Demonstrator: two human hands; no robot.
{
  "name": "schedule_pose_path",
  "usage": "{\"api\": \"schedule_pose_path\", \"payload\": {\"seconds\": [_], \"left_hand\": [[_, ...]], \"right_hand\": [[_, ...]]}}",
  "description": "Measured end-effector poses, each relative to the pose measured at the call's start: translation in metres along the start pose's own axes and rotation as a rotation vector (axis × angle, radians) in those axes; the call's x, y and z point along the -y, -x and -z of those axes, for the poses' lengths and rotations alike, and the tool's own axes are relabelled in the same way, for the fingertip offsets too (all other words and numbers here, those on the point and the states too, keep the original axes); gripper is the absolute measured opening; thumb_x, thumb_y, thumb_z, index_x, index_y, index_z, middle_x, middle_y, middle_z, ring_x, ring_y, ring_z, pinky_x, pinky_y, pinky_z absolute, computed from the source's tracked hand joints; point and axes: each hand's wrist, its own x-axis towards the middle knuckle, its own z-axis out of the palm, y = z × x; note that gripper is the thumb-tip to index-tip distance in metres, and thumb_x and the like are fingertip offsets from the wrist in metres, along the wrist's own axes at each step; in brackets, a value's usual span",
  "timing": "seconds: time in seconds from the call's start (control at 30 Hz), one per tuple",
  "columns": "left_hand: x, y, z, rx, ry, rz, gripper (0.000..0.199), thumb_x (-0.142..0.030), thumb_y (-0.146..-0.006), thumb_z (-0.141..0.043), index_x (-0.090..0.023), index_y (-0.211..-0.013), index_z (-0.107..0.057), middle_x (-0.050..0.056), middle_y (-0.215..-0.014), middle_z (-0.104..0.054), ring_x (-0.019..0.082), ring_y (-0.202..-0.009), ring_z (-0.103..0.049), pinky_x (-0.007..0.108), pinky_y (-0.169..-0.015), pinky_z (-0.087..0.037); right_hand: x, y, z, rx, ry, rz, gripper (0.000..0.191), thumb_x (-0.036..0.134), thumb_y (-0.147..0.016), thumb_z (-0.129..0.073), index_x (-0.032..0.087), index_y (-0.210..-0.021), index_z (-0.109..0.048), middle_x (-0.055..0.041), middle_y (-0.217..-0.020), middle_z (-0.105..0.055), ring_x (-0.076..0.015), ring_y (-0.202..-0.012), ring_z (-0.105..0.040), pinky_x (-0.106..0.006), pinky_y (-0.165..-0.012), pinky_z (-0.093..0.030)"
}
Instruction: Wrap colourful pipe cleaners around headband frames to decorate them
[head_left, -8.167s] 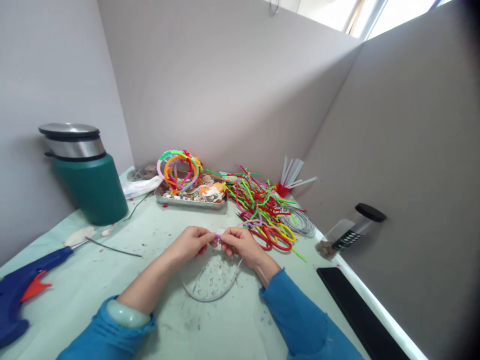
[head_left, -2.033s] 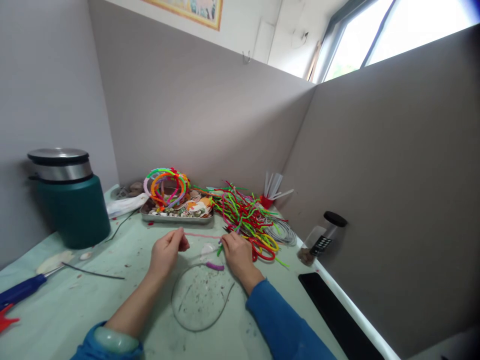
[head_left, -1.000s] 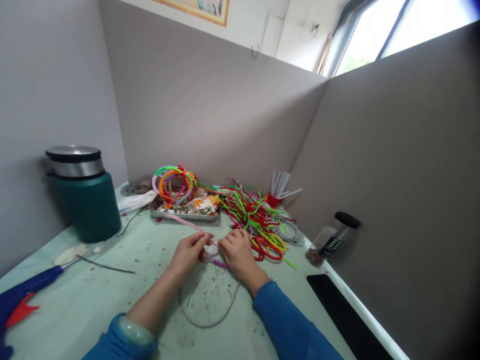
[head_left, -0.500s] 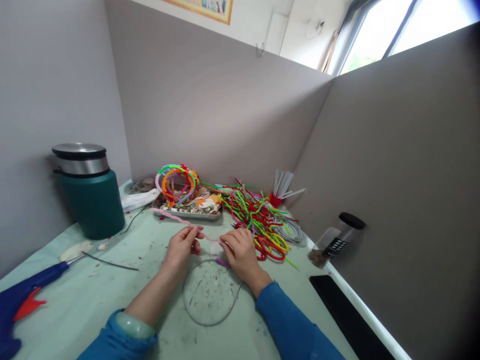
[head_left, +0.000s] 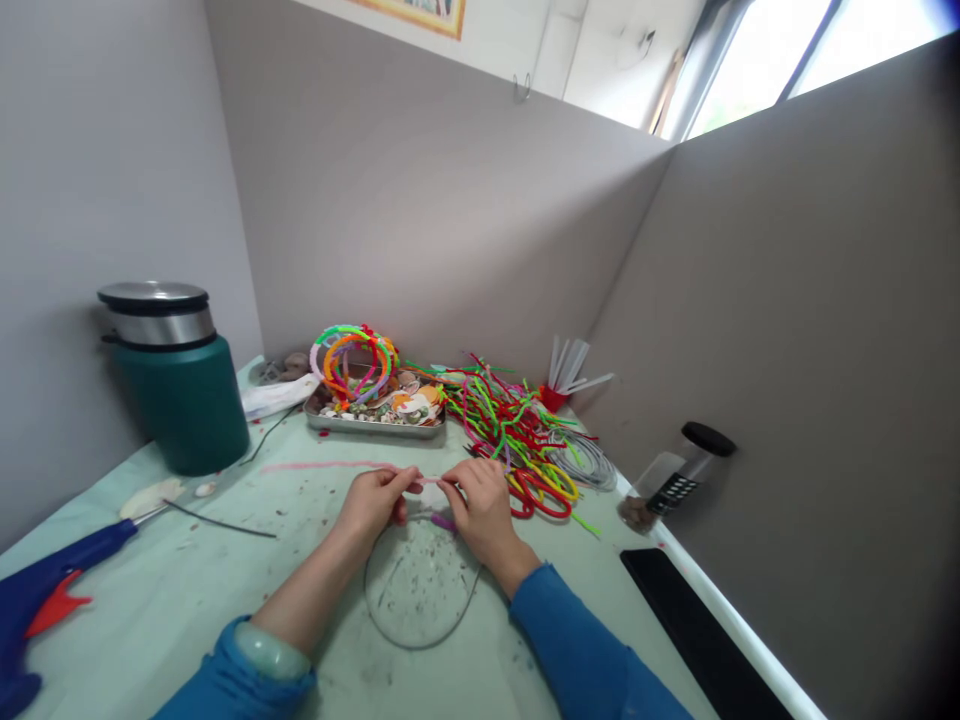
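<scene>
A pink pipe cleaner point(head_left: 330, 464) runs between my hands, its long free end stretching out to the left. My left hand point(head_left: 382, 497) pinches it between thumb and fingers. Close by, my right hand point(head_left: 480, 500) grips the short end at the fingertips. Just below them on the table lies a grey wire ring point(head_left: 421, 648), with a short purple wrapped section point(head_left: 443, 522) at its top, partly hidden by my right hand.
Behind are a metal tray point(head_left: 375, 429) with wrapped rings, a heap of coloured pipe cleaners point(head_left: 510, 415) and red-handled scissors point(head_left: 541, 497). A blue glue gun point(head_left: 67, 560) and a green flask point(head_left: 184, 400) stand left. A clear jar point(head_left: 675, 480) and a black strip point(head_left: 697, 625) are right.
My left hand has slid right along the pink pipe cleaner, closer to my right hand. The free end has dropped and now points further left. My right hand has hardly moved.
</scene>
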Motion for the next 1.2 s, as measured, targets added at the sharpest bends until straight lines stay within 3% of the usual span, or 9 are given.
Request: {"api": "schedule_pose_path", "payload": {"seconds": [0.13, 0.27, 0.37, 0.57, 0.8, 1.07, 1.2], "left_hand": [[-0.001, 0.000, 0.000, -0.041, 0.032, -0.007, 0.038, -0.050, -0.061, -0.063, -0.012, -0.059, -0.061, -0.003, -0.034, -0.047, 0.007, -0.030, -0.037, 0.020, -0.035, -0.025], [-0.005, 0.001, -0.003, -0.023, 0.349, -0.001, 0.035, -0.046, -0.057, -0.069, -0.012, -0.063, -0.058, -0.003, -0.048, -0.053, 0.003, -0.034, -0.035, 0.018, -0.035, -0.026], [-0.006, 0.001, -0.002, 0.036, 0.363, 0.013, 0.035, -0.044, -0.057, -0.070, -0.012, -0.065, -0.059, -0.001, -0.056, -0.056, 0.003, -0.036, -0.037, 0.018, -0.036, -0.028], [-0.002, 0.002, -0.001, 0.122, 0.125, -0.061, 0.032, -0.042, -0.060, -0.068, -0.011, -0.068, -0.063, -0.003, -0.046, -0.050, 0.006, -0.039, -0.042, 0.018, -0.039, -0.032], [-0.004, 0.003, 0.004, 0.042, 0.168, -0.047, 0.034, -0.044, -0.062, -0.067, -0.011, -0.068, -0.062, 0.000, -0.053, -0.057, 0.005, -0.037, -0.039, 0.019, -0.039, -0.032], [-0.004, 0.003, 0.000, 0.068, 0.156, -0.027, 0.031, -0.042, -0.059, -0.068, -0.012, -0.065, -0.062, 0.004, -0.068, -0.065, 0.003, -0.036, -0.040, 0.018, -0.037, -0.027], [-0.002, 0.003, 0.001, 0.114, 0.187, 0.005, 0.030, -0.041, -0.061, -0.068, -0.012, -0.065, -0.061, -0.001, -0.051, -0.057, 0.003, -0.034, -0.037, 0.017, -0.036, -0.024]], "right_hand": [[0.006, 0.001, -0.004, 0.007, -0.079, -0.037, 0.014, 0.022, -0.084, -0.048, 0.017, -0.072, -0.054, -0.0027, -0.071, -0.056, -0.0151, -0.072, -0.049, -0.031, -0.074, -0.032], [0.010, 0.001, -0.013, 0.009, -0.373, -0.239, 0.019, 0.024, -0.082, -0.050, 0.018, -0.065, -0.050, 0.0005, -0.062, -0.053, -0.0128, -0.062, -0.049, -0.025, -0.060, -0.037], [0.006, 0.000, -0.016, -0.002, -0.500, -0.321, 0.018, 0.025, -0.081, -0.051, 0.017, -0.065, -0.052, 0.0014, -0.061, -0.053, -0.0121, -0.058, -0.048, -0.023, -0.055, -0.037], [0.002, 0.002, -0.012, 0.003, -0.440, -0.274, 0.019, 0.029, -0.082, -0.052, 0.018, -0.068, -0.055, 0.0001, -0.065, -0.056, -0.0134, -0.063, -0.050, -0.026, -0.061, -0.037], [0.009, 0.002, -0.006, 0.006, -0.323, -0.143, 0.003, 0.021, -0.080, -0.055, 0.019, -0.080, -0.056, -0.0005, -0.075, -0.060, -0.0137, -0.070, -0.053, -0.028, -0.069, -0.037], [0.010, 0.002, -0.005, 0.022, -0.281, -0.127, 0.013, 0.022, -0.084, -0.049, 0.018, -0.073, -0.054, -0.0002, -0.071, -0.058, -0.0129, -0.069, -0.052, -0.028, -0.069, -0.035], [0.011, 0.003, -0.004, 0.042, -0.340, -0.117, 0.016, 0.026, -0.085, -0.048, 0.018, -0.071, -0.051, -0.0006, -0.069, -0.055, -0.0135, -0.067, -0.051, -0.028, -0.069, -0.036]]}}
